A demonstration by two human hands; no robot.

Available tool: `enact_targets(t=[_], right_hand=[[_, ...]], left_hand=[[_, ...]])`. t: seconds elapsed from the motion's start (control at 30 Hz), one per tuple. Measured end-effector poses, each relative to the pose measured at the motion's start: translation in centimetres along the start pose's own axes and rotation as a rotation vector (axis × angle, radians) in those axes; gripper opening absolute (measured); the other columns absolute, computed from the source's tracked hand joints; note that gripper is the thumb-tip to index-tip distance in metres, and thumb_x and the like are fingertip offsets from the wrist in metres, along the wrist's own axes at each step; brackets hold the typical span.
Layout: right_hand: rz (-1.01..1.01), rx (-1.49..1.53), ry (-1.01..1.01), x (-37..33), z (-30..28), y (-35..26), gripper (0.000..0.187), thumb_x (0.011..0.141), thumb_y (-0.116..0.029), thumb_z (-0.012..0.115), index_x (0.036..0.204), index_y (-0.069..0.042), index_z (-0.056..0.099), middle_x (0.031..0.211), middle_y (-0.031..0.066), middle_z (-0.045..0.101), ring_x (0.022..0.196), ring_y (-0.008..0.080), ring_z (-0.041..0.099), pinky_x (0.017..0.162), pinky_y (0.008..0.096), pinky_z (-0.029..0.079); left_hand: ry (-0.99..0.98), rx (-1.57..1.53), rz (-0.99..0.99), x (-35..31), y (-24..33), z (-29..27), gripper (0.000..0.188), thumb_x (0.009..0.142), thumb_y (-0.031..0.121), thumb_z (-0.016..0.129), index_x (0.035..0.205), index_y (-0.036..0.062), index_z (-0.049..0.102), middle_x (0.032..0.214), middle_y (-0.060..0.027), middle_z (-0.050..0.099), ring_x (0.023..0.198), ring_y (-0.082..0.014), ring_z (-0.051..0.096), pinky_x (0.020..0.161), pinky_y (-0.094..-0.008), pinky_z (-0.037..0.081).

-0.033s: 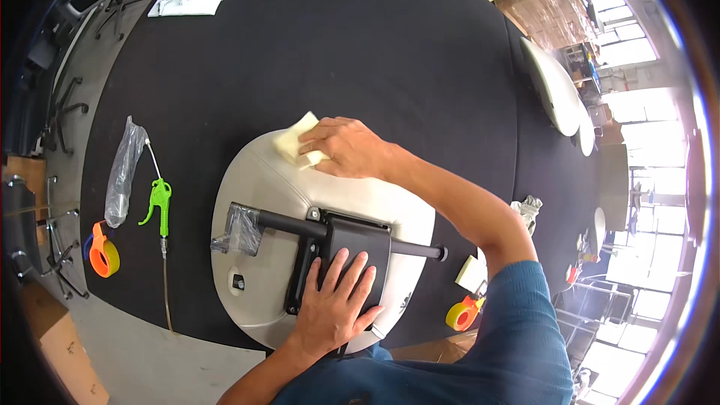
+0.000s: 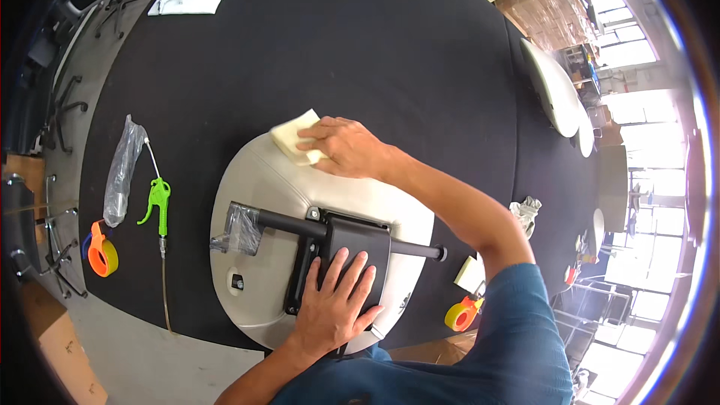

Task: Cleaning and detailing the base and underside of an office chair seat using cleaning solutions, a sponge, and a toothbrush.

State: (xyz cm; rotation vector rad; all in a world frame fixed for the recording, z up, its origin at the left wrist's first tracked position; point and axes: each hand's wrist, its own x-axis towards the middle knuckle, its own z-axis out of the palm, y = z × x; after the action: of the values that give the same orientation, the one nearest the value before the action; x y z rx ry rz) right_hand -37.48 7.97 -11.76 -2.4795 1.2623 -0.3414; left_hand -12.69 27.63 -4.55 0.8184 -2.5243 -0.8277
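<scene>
A light beige padded chair seat [image 2: 259, 169] lies underside up, with a black metal mechanism [image 2: 358, 234] bolted onto it. A black lever wrapped in clear plastic [image 2: 244, 229] sticks out to the left; a black rod [image 2: 417, 250] with a knob end points right. My left hand [image 2: 335, 307] rests flat on the mechanism, fingers spread. At the seat's far edge, my right hand [image 2: 346, 148] grips a pale yellow sponge [image 2: 291, 138] and presses it on the cover. The right thumb is partly hidden.
A black-topped table [image 2: 360, 52] carries everything. On the left lie a green air blow gun [image 2: 157, 202] with a hose, a plastic-wrapped part [image 2: 122, 172] and an orange tape dispenser [image 2: 102, 249]. Another tape dispenser [image 2: 462, 315] and a pale block [image 2: 470, 274] sit right, near my elbow.
The sponge has tilted and shifted very slightly up and left in my right hand. My left hand stays in place.
</scene>
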Motion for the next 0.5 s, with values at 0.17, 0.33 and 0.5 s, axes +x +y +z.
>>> enact_targets(t=[0.17, 0.33, 0.5], right_hand=[[0.182, 0.057, 0.062, 5.2, 5.7, -0.7, 0.042, 0.100, -0.032, 0.061, 0.130, -0.010, 0.079, 0.147, 0.0146, 0.069, 0.139, 0.0361, 0.062, 0.120, 0.0460, 0.048], [0.022, 0.077, -0.248, 6.3, 5.2, -6.8, 0.048, 0.102, -0.034, 0.060, 0.141, -0.010, 0.073, 0.158, 0.0131, 0.062, 0.148, 0.0297, 0.057, 0.129, 0.0459, 0.040], [0.034, 0.100, -0.073, 7.1, 5.3, -2.7, 0.045, 0.106, -0.030, 0.056, 0.145, -0.014, 0.070, 0.164, 0.0067, 0.057, 0.159, 0.0267, 0.043, 0.139, 0.0559, 0.016]], left_hand=[[0.012, -0.005, 0.015, 0.1, 0.0, -0.1, 0.068, 0.090, 0.049, 0.082, 0.142, 0.0083, 0.068, 0.157, -0.0154, 0.059, 0.146, -0.0434, 0.052, 0.112, -0.0672, 0.046], [0.008, -0.005, 0.000, -0.1, -0.2, 0.0, 0.070, 0.089, 0.049, 0.083, 0.144, 0.0094, 0.067, 0.158, -0.0154, 0.058, 0.146, -0.0433, 0.052, 0.113, -0.0669, 0.045], [-0.003, -0.003, 0.005, 0.3, 0.1, 0.1, 0.071, 0.089, 0.050, 0.083, 0.145, 0.0098, 0.066, 0.159, -0.0149, 0.057, 0.149, -0.0435, 0.048, 0.114, -0.0659, 0.044]])
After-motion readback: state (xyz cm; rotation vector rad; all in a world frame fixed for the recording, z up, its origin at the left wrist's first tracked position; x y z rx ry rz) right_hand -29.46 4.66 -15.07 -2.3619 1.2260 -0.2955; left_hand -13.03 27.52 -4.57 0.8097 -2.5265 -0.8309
